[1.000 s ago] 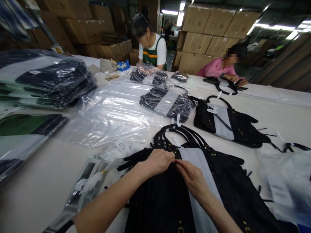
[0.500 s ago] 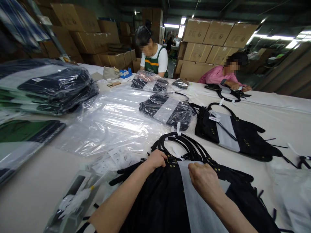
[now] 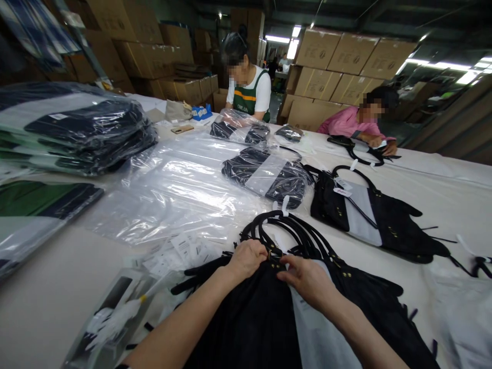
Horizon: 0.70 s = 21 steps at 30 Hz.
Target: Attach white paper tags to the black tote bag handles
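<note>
A black handbag (image 3: 246, 318) with a pale grey wrap down its middle lies in front of me, on top of what look like more black bags. Several looped black handles (image 3: 294, 228) rise at its top, and a white tie (image 3: 285, 206) stands up from them. My left hand (image 3: 248, 259) is closed in a pinch on the bag's top edge, beside the brass fitting at the handle base. Close by on the right, my right hand (image 3: 307, 279) reaches to the same fitting, thumb and forefinger apart. Its other fingers are partly hidden.
Clear plastic bags (image 3: 172, 189) lie spread beyond, with a bagged handbag (image 3: 267, 174) on them. Another black handbag (image 3: 369, 215) lies right. Wrapped bags (image 3: 80, 125) are stacked left. Labels (image 3: 184, 253) and a plastic tray (image 3: 111, 312) sit near left. Two people work across the table.
My right hand has moved left from the grey wrap to the handle base, and its fist has loosened. My left hand stays at the bag's top edge. The view has shifted slightly.
</note>
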Each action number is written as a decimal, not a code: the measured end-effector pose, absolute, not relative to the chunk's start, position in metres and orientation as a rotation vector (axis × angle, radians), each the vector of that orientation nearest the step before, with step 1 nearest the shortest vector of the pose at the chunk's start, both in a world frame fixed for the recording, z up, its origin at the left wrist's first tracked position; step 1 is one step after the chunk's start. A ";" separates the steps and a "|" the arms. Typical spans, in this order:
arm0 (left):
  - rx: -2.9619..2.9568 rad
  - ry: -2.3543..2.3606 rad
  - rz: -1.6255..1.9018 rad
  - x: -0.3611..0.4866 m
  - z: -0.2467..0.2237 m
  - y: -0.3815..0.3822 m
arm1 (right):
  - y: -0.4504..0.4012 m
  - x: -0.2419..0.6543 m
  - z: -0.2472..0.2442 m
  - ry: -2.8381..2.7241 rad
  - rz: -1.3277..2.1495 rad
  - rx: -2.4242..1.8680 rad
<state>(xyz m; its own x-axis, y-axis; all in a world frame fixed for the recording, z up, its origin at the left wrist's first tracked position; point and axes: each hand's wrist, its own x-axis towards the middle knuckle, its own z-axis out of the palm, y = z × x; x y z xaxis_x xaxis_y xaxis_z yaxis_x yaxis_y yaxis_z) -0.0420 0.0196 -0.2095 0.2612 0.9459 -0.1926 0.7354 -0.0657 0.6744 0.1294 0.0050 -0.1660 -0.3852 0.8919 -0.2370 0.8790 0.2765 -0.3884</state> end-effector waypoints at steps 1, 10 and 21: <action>1.880 1.538 0.382 -0.044 -0.208 0.018 | 0.004 0.136 -0.167 -2.383 0.905 -1.707; 2.034 1.607 0.374 -0.046 -0.194 0.003 | -0.013 0.165 -0.171 -2.004 0.789 -1.777; 2.174 1.490 0.712 -0.042 -0.202 -0.016 | -0.076 0.147 -0.208 -2.548 -0.240 -1.199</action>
<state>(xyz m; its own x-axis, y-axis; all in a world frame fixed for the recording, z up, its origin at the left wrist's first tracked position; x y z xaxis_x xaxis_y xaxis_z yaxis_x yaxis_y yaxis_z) -0.0417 -0.0159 -0.2020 0.2989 0.9372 0.1799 0.7284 -0.3458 0.5915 0.1472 -0.0764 -0.2080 -0.5995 0.7198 0.3499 0.7725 0.6347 0.0178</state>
